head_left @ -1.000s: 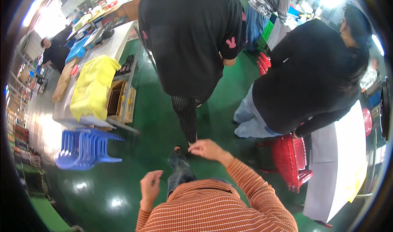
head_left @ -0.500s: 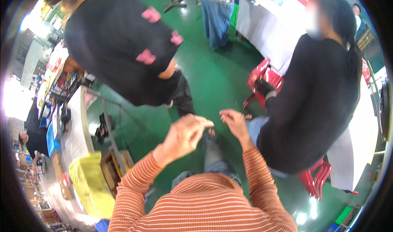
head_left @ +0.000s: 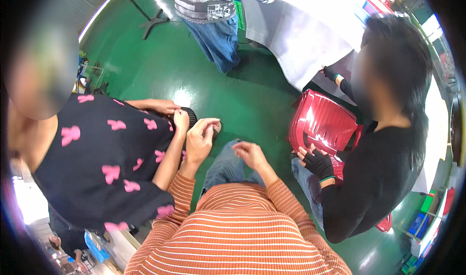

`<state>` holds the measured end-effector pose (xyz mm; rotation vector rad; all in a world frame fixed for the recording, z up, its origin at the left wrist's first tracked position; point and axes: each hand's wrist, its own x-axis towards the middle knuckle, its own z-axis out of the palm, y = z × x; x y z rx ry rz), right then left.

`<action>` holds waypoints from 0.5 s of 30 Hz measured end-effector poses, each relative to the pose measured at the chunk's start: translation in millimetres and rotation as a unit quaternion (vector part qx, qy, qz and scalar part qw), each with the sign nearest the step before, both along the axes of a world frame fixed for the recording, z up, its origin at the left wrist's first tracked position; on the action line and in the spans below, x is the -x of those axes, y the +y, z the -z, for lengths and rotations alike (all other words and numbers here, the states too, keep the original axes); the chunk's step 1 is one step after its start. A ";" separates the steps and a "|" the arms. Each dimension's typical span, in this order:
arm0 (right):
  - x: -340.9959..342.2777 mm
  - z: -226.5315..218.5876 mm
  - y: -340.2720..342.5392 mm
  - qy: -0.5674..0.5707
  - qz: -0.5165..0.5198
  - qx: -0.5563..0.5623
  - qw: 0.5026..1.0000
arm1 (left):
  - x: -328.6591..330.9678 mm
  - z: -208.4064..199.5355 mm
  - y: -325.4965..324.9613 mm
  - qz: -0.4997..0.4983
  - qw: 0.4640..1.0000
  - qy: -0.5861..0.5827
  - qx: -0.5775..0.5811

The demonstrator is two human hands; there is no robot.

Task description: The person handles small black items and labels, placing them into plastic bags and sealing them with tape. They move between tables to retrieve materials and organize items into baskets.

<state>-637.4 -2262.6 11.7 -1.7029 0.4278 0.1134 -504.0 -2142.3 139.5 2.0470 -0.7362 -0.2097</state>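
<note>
**Empty-handed in a tight gap**

So I'd call this an in-between step: no object in either hand that I can see. Left hand is loosely curled, just beside the forearm of a co-worker in a bow-print top — can't tell if they touch. Right hand has its fingers relaxed and bent, well apart from the left one, over the wearer's jeans.

Nearest furniture is the red plastic chair, ahead and to the right. Reaching it would call for getting past the gloved hand of a co-worker in black. Behind the chair there's a pale-covered table — another person in blue jeans stands by it.
</note>
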 end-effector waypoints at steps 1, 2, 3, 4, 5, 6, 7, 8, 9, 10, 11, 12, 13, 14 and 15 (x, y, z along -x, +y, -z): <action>-28.4 3.5 -15.5 0.036 0.050 -0.055 0.997 | -17.2 14.2 1.9 0.003 1.000 -0.004 0.012; -48.7 16.0 -25.0 0.056 0.058 -0.085 0.993 | -27.8 25.7 7.6 -0.035 0.997 0.059 0.018; -67.0 34.5 -35.9 0.079 0.066 -0.117 0.988 | -38.8 25.9 6.3 -0.036 0.999 0.037 -0.008; -86.8 46.4 -49.1 0.092 0.061 -0.122 0.986 | -50.7 32.0 4.4 -0.048 0.996 0.070 0.000; -104.5 59.7 -62.9 0.105 0.054 -0.126 0.985 | -62.5 42.8 1.8 -0.062 0.993 0.101 0.008; -119.3 82.7 -79.4 0.111 0.059 -0.115 0.985 | -76.3 61.3 -5.4 -0.081 0.982 0.166 0.030; -139.7 72.0 -96.4 0.155 0.070 -0.113 0.979 | -90.6 77.7 -15.5 -0.086 0.977 0.189 0.051; -154.2 92.4 -112.7 0.174 0.098 -0.151 0.968 | -105.5 81.5 -30.2 -0.068 0.980 0.184 0.039; -166.4 116.1 -128.6 0.195 0.128 -0.188 0.954 | -118.4 79.5 -49.1 -0.048 0.982 0.182 0.028; -186.4 138.0 -146.0 0.209 0.137 -0.182 0.951 | -137.4 81.4 -75.6 -0.022 0.986 0.162 0.023; -206.4 158.9 -163.6 0.223 0.145 -0.176 0.948 | -156.3 80.9 -100.6 0.006 0.988 0.155 -0.002; -228.7 181.9 -184.6 0.233 0.153 -0.170 0.945 | -176.0 93.0 -128.9 0.024 0.988 0.155 -0.002; -256.7 205.3 -201.2 0.219 0.160 -0.166 0.948 | -196.5 109.8 -155.1 0.042 0.988 0.148 0.000; -284.9 228.3 -215.5 0.206 0.169 -0.163 0.950 | -212.7 127.2 -180.3 0.069 0.987 0.146 0.005; -315.9 256.8 -229.8 0.190 0.177 -0.165 0.952 | -230.2 154.9 -208.0 0.093 0.985 0.142 0.024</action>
